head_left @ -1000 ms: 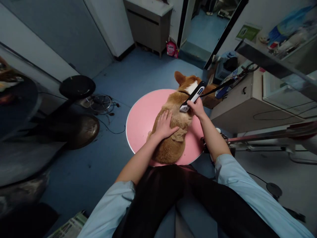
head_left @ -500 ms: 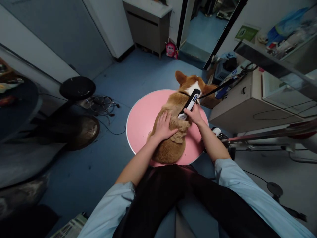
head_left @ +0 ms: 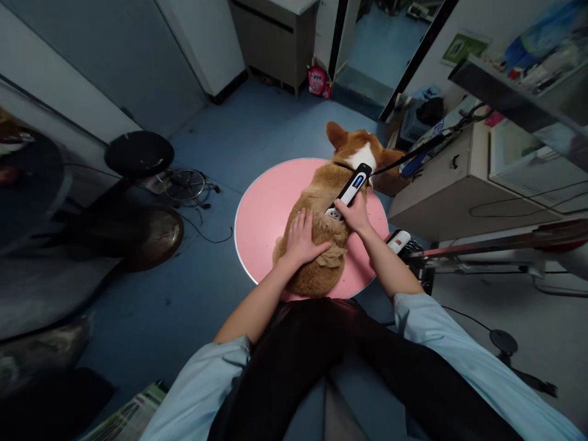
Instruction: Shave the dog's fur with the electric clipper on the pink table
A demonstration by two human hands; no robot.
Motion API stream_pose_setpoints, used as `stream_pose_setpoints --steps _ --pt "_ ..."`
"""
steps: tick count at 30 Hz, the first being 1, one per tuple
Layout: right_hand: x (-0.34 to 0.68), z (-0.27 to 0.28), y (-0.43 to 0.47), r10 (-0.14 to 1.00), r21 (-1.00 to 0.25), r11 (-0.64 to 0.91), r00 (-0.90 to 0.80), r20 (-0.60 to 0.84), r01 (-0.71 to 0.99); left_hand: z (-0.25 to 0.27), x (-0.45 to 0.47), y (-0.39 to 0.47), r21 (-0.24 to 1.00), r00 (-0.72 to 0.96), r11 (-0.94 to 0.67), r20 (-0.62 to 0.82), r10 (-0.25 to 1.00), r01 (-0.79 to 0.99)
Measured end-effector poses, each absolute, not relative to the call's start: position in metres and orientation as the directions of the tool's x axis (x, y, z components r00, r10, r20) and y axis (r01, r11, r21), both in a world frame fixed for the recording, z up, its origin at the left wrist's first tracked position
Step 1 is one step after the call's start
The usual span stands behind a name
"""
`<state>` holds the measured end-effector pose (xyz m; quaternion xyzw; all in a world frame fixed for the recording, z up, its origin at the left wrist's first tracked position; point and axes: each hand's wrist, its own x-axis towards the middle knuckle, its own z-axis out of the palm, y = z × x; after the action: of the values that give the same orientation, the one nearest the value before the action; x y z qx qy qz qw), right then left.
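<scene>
The right hand (head_left: 353, 215) has its grip wrapped around a clipper (head_left: 349, 191), whose head meets the fur on the back of a dog (head_left: 321, 233). The left hand (head_left: 301, 239) lies flat and spread on the dog's back just beside the clipper head, holding nothing. The dog sits mid-way on a round pink surface (head_left: 260, 214), facing away, with a dark leash (head_left: 404, 158) running from its neck toward the right. To clip well here, I would judge it best to keep the blade flat to the coat, move with the lie of the fur in short passes, and let the flat palm steady the dog and smooth the coat ahead of the blade. Around the surface is a blue floor (head_left: 193, 288), a black stool (head_left: 138, 153) to the left, a cabinet (head_left: 459, 184) to the right, and what may be a 2nd clipper (head_left: 399, 241) by the surface's right edge.
</scene>
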<state>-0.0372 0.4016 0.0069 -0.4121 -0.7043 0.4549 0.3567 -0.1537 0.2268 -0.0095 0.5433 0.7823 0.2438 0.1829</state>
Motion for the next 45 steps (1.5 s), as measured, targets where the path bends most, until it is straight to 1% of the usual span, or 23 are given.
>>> stream_pose_setpoints --steps 4,7,8,9,11,12,13,16,24,29,34,39,42,44,45 --pt "-0.026 0.002 0.378 0.905 -0.932 0.223 -0.415 0.089 0.286 -0.021 -0.152 0.221 0.612 -0.362 0.272 0.025 0.932 0.743" --pt "-0.02 0.002 0.368 0.856 -0.936 0.229 -0.513 0.064 0.266 -0.031 -0.151 0.215 0.628 -0.385 0.279 0.035 0.922 0.726" --pt "-0.02 0.004 0.37 0.853 -0.937 0.239 -0.517 0.076 0.256 -0.034 -0.15 0.212 0.631 -0.396 0.29 0.03 0.918 0.72" --pt "-0.022 0.006 0.375 0.868 -0.934 0.254 -0.485 0.106 0.251 -0.036 -0.149 0.21 0.633 -0.409 0.302 0.024 0.912 0.712" --pt "-0.031 0.011 0.39 0.919 -0.915 0.306 -0.333 0.211 0.263 -0.039 -0.147 0.206 0.638 -0.434 0.324 0.018 0.901 0.698" --pt "-0.036 0.013 0.398 0.928 -0.9 0.335 -0.266 0.262 0.279 -0.04 -0.145 0.204 0.642 -0.447 0.333 0.017 0.894 0.691" --pt "-0.041 0.015 0.405 0.925 -0.886 0.357 -0.245 0.291 0.297 -0.04 -0.144 0.203 0.644 -0.458 0.342 0.014 0.889 0.684" --pt "-0.05 0.017 0.414 0.91 -0.859 0.384 -0.295 0.291 0.338 -0.043 -0.14 0.199 0.648 -0.479 0.367 -0.006 0.878 0.667" --pt "-0.043 0.016 0.382 0.904 -0.867 0.341 -0.381 0.196 0.363 -0.051 -0.137 0.196 0.672 -0.504 0.366 0.013 0.863 0.644" --pt "-0.041 0.011 0.364 0.879 -0.815 0.414 -0.41 0.242 0.406 -0.055 -0.135 0.196 0.682 -0.51 0.366 0.011 0.86 0.633" --pt "-0.038 0.003 0.344 0.816 -0.772 0.508 -0.501 0.29 0.382 -0.061 -0.132 0.195 0.696 -0.525 0.378 -0.001 0.851 0.61" --pt "-0.026 -0.011 0.307 0.799 -0.751 0.512 -0.553 0.237 0.417 -0.078 -0.129 0.186 0.715 -0.525 0.336 0.051 0.85 0.613" --pt "-0.017 -0.018 0.295 0.77 -0.773 0.5 -0.609 0.19 0.391 -0.092 -0.127 0.172 0.716 -0.519 0.325 0.061 0.853 0.618" --pt "-0.014 -0.016 0.308 0.789 -0.803 0.48 -0.574 0.218 0.354 -0.101 -0.124 0.161 0.72 -0.548 0.351 0.048 0.835 0.598" --pt "-0.014 -0.014 0.321 0.818 -0.817 0.467 -0.517 0.253 0.339 -0.104 -0.122 0.157 0.724 -0.567 0.367 0.04 0.823 0.584"
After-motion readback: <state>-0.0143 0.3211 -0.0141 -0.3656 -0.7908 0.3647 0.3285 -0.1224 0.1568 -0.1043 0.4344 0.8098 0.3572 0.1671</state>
